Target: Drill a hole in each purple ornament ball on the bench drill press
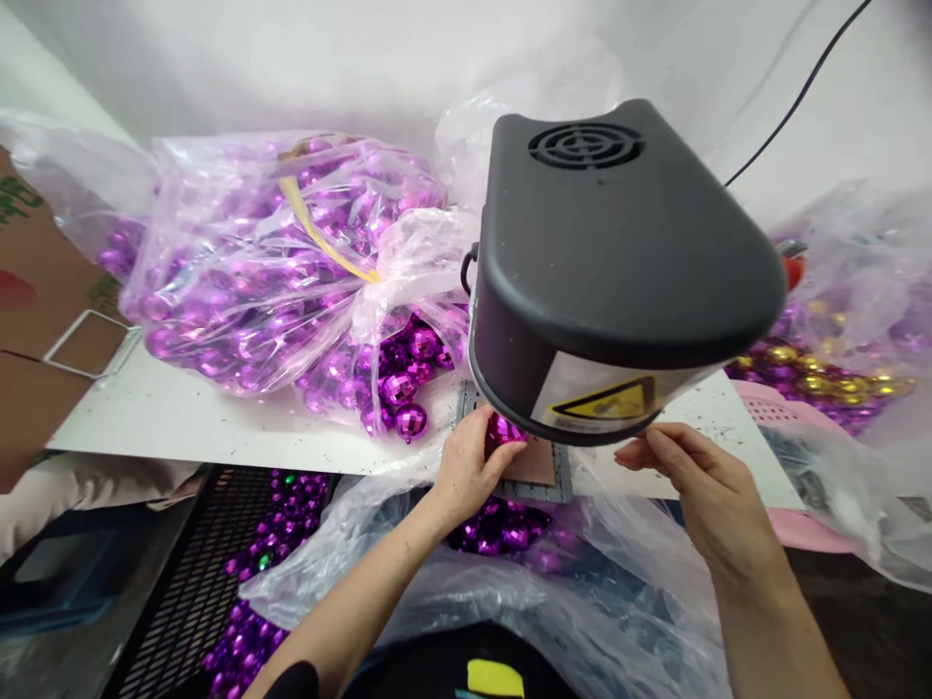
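My left hand (470, 466) holds a shiny purple faceted bead ball (505, 430) beneath the black machine head (618, 252). Under that ball lies a brown pad (537, 460) on a grey slotted metal base (562, 476). The machine's rounded cover hides part of the ball and whatever is directly below it. To the right, my right hand (703, 481) is closed in a pinch just below the cover's lower edge; what its fingertips hold, if anything, is too small to tell.
Left stands a tied clear bag (240, 282) of purple balls, some loose balls (412, 421) beside it. Near my lap, a plastic bag (502, 532) holds more. A black crate (182, 582), a cardboard box (50, 311), a pink basket (808, 529) and gold-purple beads (815, 374) surround the white table (240, 417).
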`<state>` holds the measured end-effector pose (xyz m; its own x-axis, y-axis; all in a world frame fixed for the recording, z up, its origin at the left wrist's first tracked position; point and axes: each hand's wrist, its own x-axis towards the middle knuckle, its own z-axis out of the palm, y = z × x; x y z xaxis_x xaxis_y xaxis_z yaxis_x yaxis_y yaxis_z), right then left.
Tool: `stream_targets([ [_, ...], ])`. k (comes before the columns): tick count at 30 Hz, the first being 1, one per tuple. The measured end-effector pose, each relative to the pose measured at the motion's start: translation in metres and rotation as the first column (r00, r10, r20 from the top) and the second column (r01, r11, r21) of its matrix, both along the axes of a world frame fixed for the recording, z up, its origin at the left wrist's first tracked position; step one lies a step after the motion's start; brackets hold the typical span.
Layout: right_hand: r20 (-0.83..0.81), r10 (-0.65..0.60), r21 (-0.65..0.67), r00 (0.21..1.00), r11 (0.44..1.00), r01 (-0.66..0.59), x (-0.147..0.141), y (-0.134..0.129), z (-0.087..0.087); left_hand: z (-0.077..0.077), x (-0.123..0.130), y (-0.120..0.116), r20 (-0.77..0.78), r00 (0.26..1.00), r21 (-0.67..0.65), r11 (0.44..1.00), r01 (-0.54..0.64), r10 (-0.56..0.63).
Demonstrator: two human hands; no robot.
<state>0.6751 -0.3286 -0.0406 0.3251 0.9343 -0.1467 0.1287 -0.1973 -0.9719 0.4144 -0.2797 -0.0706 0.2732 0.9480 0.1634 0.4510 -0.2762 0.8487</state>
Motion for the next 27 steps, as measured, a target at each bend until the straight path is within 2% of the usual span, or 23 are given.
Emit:
stream_targets([
  [2, 0.008, -0.02, 0.024, 1.0, 1.0, 0.019, 0.001, 0.0, 0.006, -0.005, 0.002, -0.004, -0.052, 0.999, 0.133, 0.991, 0.006, 0.001],
  [4, 0.029, -0.058, 0.072, 0.998, 0.996, 0.056, -0.001, 0.001, 0.019, -0.009, 0.002, -0.007, -0.034, 0.999, 0.184, 0.983, -0.018, 0.024],
  [6, 0.058, -0.103, 0.133, 0.993, 0.987, 0.094, -0.005, 0.004, 0.037, -0.011, 0.001, -0.007, 0.041, 0.999, 0.137, 0.99, -0.033, 0.027],
  [9, 0.084, -0.146, 0.241, 0.986, 0.963, 0.122, -0.016, 0.01, 0.068, -0.01, -0.003, -0.003, 0.147, 0.989, 0.017, 1.0, 0.005, -0.008],
  [11, 0.08, -0.155, 0.311, 0.985, 0.942, 0.123, -0.025, 0.013, 0.084, -0.008, -0.006, 0.001, 0.15, 0.988, -0.009, 0.999, 0.03, -0.029],
  [13, 0.082, -0.158, 0.342, 0.984, 0.932, 0.121, -0.031, 0.015, 0.092, -0.008, -0.009, 0.004, 0.143, 0.989, -0.025, 0.999, 0.032, -0.029],
  [17, 0.096, -0.134, 0.299, 0.986, 0.949, 0.1, -0.032, 0.014, 0.089, -0.013, -0.012, 0.009, 0.188, 0.979, -0.094, 0.993, -0.067, 0.084],
  [21, 0.138, -0.105, 0.269, 0.985, 0.961, 0.065, -0.025, 0.009, 0.076, -0.019, -0.013, 0.009, 0.15, 0.971, -0.071, 0.982, -0.175, 0.184],
  [27, 0.12, -0.099, 0.229, 0.988, 0.971, 0.07, -0.021, 0.005, 0.069, -0.011, -0.001, 0.004, 0.046, 0.988, 0.046, 0.988, -0.147, 0.144],
])
